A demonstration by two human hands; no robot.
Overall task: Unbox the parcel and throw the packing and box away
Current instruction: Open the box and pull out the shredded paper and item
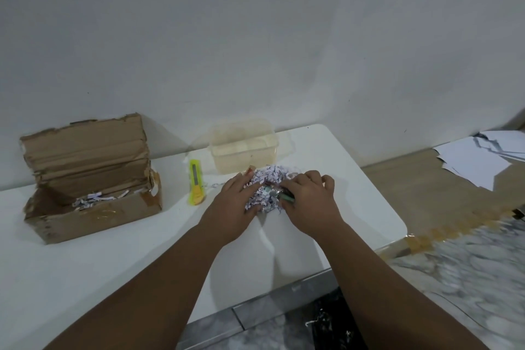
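An open, torn cardboard box (93, 202) stands at the left of the white table (85, 258), its lid up, with a few paper shreds inside. A pile of white shredded paper packing (270, 179) lies mid-table. My left hand (235, 202) presses on the pile's left side. My right hand (309, 199) covers its right side, fingers curled around a small dark green item (285, 196) partly buried in the shreds.
A yellow utility knife (196, 185) lies between the box and the pile. A clear plastic container (244, 148) sits behind the pile by the wall. White sheets (483, 159) lie on the floor at right. The table's right edge is near my right hand.
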